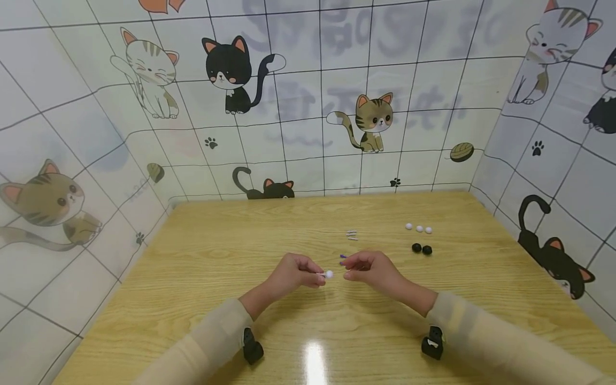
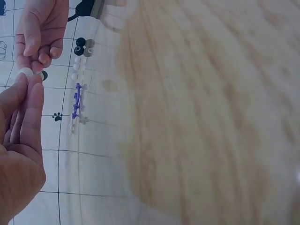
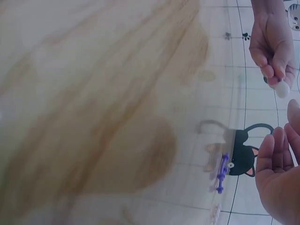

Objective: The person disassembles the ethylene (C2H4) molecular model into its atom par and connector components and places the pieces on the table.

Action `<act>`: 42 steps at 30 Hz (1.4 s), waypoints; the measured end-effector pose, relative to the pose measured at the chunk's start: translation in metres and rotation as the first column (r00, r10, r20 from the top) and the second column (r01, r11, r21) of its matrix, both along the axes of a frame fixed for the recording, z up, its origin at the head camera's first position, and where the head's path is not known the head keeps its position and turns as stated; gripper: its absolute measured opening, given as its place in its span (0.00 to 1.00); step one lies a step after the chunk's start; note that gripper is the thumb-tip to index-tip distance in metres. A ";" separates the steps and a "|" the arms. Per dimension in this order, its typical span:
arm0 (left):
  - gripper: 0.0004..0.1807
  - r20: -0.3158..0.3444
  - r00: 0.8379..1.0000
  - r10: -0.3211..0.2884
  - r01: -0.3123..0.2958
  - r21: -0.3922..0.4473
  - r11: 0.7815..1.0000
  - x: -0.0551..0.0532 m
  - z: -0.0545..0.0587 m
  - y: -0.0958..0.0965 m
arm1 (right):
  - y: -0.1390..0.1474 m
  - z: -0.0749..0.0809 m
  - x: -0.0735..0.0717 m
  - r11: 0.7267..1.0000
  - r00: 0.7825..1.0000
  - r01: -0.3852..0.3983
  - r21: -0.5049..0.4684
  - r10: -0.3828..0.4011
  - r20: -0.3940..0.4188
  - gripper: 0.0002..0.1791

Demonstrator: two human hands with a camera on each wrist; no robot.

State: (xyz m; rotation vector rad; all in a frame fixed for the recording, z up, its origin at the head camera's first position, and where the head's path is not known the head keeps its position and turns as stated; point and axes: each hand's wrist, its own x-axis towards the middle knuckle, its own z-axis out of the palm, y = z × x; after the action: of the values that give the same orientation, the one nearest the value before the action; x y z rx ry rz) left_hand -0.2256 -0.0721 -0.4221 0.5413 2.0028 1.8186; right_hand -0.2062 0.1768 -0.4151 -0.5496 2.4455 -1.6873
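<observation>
In the head view, my left hand [image 1: 291, 277] pinches a short pale stick with a small white ball [image 1: 329, 274] at its end. The ball sticks out past the fingertips, towards my right hand [image 1: 377, 271]. That right hand hovers just across a small gap, its thumb and fingers apart and holding nothing. The right wrist view shows the same white ball [image 3: 282, 89] at the left fingertips, apart from the right fingers. Beside the right fingertips lie small purple connector pieces [image 1: 343, 256], partly hidden by the hand in the head view.
Several short whitish rods [image 1: 352, 235] lie beyond the hands on the wooden table [image 1: 231, 230]. To the right are a row of white balls [image 1: 419, 229] and two black balls [image 1: 427, 249]. A cat-print sheet [image 1: 298, 133] encloses the table's back and sides.
</observation>
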 end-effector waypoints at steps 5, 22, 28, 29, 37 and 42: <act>0.08 -0.027 1.000 0.001 -0.001 0.004 1.000 -0.002 -0.005 0.002 | -0.010 -0.003 0.002 1.000 1.000 -0.028 -0.011 0.028 -0.005 0.16; 0.06 -0.070 0.997 0.045 -0.047 -0.014 0.999 0.014 0.018 0.005 | -0.024 -0.011 0.004 0.989 0.998 -0.043 -0.145 0.048 0.031 0.13; 0.05 -0.114 0.992 0.054 -0.057 -0.022 0.998 0.018 0.023 0.005 | -0.026 -0.011 0.004 0.990 0.999 -0.023 -0.142 0.029 0.034 0.11; 0.05 -0.124 0.991 0.054 -0.058 -0.026 0.998 0.019 0.024 0.005 | -0.026 -0.010 0.004 0.989 0.999 -0.024 -0.143 0.029 0.031 0.11; 0.04 -0.200 0.978 0.066 -0.079 -0.061 0.995 0.018 0.025 0.004 | -0.027 -0.009 0.005 0.992 1.000 -0.022 -0.121 0.022 -0.003 0.10; 0.04 -0.221 0.973 0.071 -0.089 -0.075 0.993 0.018 0.027 0.004 | -0.028 -0.008 0.006 0.995 0.999 -0.007 -0.095 0.004 -0.033 0.09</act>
State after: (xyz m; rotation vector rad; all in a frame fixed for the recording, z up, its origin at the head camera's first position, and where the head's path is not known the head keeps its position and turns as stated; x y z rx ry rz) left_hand -0.2075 -0.0684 -0.3956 0.6687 2.2650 1.7774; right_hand -0.2004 0.1487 -0.4232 -0.5999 2.3930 -1.8148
